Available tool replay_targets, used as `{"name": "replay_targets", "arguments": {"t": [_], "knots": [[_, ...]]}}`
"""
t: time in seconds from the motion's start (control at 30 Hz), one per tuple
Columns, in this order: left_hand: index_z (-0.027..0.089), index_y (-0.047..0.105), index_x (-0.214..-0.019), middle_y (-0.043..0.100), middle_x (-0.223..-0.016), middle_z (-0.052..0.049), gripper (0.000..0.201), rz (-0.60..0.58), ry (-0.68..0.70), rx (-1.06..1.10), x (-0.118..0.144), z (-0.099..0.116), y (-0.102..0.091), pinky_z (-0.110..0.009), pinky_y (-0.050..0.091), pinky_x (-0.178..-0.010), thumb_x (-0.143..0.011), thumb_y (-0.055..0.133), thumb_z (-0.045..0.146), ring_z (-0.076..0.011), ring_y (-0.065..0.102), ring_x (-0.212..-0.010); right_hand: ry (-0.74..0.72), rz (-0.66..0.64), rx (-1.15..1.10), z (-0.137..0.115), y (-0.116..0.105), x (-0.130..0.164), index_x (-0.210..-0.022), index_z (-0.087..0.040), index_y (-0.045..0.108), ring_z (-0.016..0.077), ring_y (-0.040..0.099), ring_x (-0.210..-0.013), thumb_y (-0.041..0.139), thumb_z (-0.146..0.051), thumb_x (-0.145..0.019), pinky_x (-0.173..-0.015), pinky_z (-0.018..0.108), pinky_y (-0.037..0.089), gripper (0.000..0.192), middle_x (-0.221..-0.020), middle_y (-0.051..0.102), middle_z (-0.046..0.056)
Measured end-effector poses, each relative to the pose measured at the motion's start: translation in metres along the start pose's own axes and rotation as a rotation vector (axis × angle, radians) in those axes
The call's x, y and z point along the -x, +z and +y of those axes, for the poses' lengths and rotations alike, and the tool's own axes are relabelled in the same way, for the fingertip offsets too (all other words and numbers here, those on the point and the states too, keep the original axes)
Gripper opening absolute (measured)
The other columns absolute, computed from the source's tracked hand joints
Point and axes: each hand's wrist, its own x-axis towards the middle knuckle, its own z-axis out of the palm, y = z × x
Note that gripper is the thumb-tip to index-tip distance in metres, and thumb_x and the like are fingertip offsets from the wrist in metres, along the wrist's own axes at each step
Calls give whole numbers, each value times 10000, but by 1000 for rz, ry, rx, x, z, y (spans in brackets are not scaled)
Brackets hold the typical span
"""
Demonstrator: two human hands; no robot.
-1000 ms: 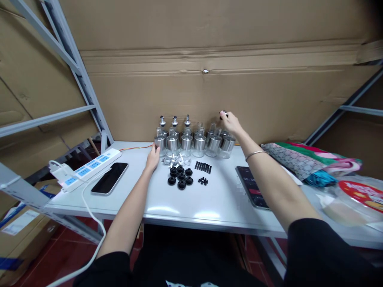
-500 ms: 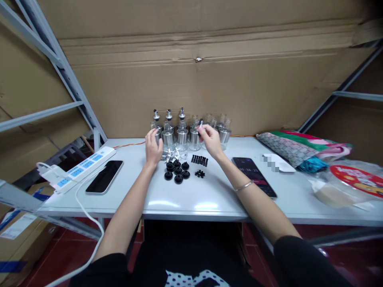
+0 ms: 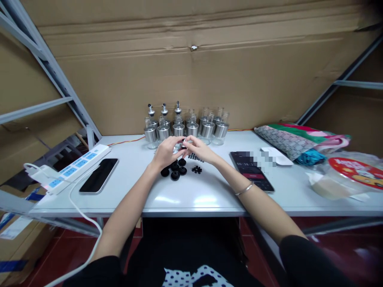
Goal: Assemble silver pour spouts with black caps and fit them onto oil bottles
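My left hand (image 3: 168, 151) and my right hand (image 3: 200, 150) meet fingertip to fingertip above the table. Between them is a small black-and-silver pourer spout (image 3: 183, 141), mostly hidden by the fingers. My right hand pinches it, and the left thumb and fingers close round it from the other side. Under the hands lie several black round stoppers (image 3: 175, 171). Beside these sits a cluster of tiny black caps (image 3: 196, 170). A row of small black tubes (image 3: 197, 158) is partly covered by my right hand. The silver parts are hidden behind my hands.
Glass bottles with steel bands (image 3: 192, 129) stand in rows at the back; three carry pourers (image 3: 164, 109). At left lie a power strip (image 3: 80, 163) and a phone (image 3: 100, 175). At right are a timer phone (image 3: 251, 171), a folded umbrella (image 3: 299, 139) and a tape roll (image 3: 338, 179).
My right hand has moved left and toward me with the spout, away from the bottles. My left hand has moved right to meet it and closed on the spout. The view has shifted slightly.
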Motion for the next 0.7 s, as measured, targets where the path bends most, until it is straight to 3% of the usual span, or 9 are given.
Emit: {"name": "replay_targets", "arguments": {"t": [0.17, 0.47, 0.57, 0.7], "knots": [[187, 539, -1131, 647, -982, -69, 309, -7, -64, 11, 2, 0, 6, -323, 491, -835, -846, 584, 299, -181, 604, -904, -109, 134, 190, 1, -3, 0, -795, -220, 491, 174, 649, -723, 570, -484, -786, -711, 322, 493, 275, -741, 661, 2], [154, 404, -1299, 590, -1170, -115, 556, -86, -171, 52, 3, 2, 9, -329, 469, -917, -801, 617, 280, -214, 585, -1043, -146, 141, 242, 4, -1, 0, -855, -214, 511, 152, 608, -687, 620, -385, -737, -667, 304, 497, 236, -797, 657, 10], [149, 458, -1239, 589, -1193, -117, 460, -167, -215, 121, 2, 4, 11, -315, 468, -909, -823, 591, 295, -224, 581, -1078, -135, 90, 120, 4, 0, 0, -858, -226, 486, 160, 627, -707, 635, -381, -723, -664, 297, 499, 255, -762, 655, -8], [151, 559, -1004, 653, -971, -76, 191, -260, -279, 123, 1, 10, 13, -275, 478, -731, -830, 519, 218, -199, 628, -873, -169, 91, 182, 0, 3, 3, -841, -227, 460, 163, 641, -716, 631, -341, -729, -670, 283, 483, 234, -750, 672, -11]]}}
